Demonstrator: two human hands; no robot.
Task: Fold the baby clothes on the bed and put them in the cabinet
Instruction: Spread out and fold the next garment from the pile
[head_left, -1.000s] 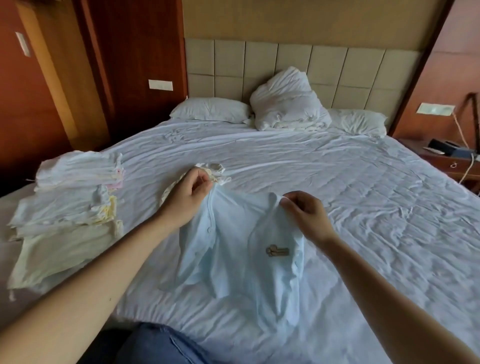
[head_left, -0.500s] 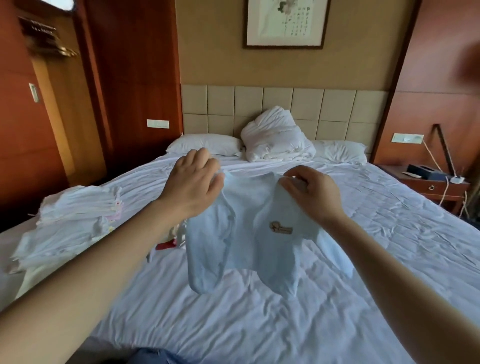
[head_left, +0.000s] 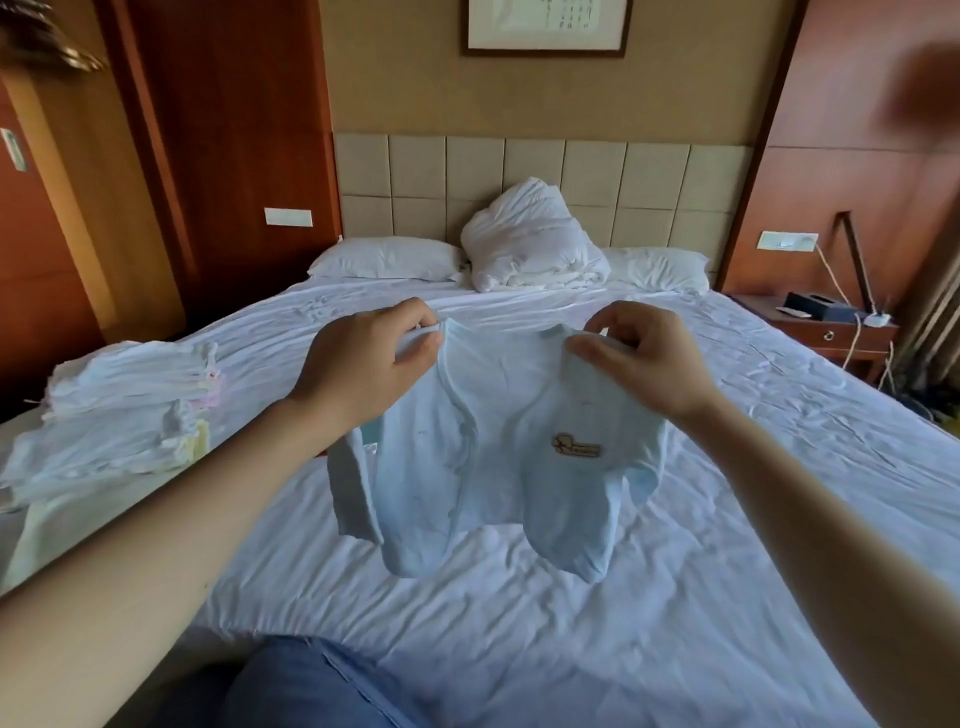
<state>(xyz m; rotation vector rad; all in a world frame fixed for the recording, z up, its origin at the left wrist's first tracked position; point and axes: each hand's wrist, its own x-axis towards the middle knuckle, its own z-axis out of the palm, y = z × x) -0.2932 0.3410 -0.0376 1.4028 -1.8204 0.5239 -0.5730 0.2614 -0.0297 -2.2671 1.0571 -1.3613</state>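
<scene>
The pale blue cotton baby romper (head_left: 498, 457) with a small brown chest patch hangs unfolded above the white-sheeted bed (head_left: 519, 649), its legs dangling toward the sheet. The left hand (head_left: 363, 364) and right hand (head_left: 644, 358) each hold a shoulder, fingers (head_left: 415, 345) and thumb pinching the fabric beside the neckline. On the bed's left side sits a stack of folded white and pastel baby clothes (head_left: 119, 410), so most of the folding looks done. This piece is not yet folded, and the whole stack has yet to go into the cabinet, which I cannot pick out here.
</scene>
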